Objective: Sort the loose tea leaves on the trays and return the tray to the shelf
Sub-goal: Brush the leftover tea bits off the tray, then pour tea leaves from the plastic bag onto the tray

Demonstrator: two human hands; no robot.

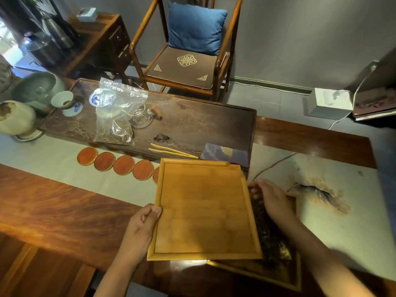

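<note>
A light bamboo tray (203, 211) with no leaves on it is held tilted above the table. My left hand (139, 228) grips its left rim, thumb on top. My right hand (270, 200) is at its right rim, fingers curled round the edge. Under the tray's right side lies a second tray (278, 273) with dark loose tea leaves (272, 239) spread on it; most of it is hidden by the upper tray and my right arm.
A dark carved tea table (192, 116) lies beyond, carrying a plastic bag of tea (115, 116), bamboo tongs (171, 151), glass cups and bowls. Round red coasters (124, 166) line the cloth runner. A wooden chair (188, 50) stands behind.
</note>
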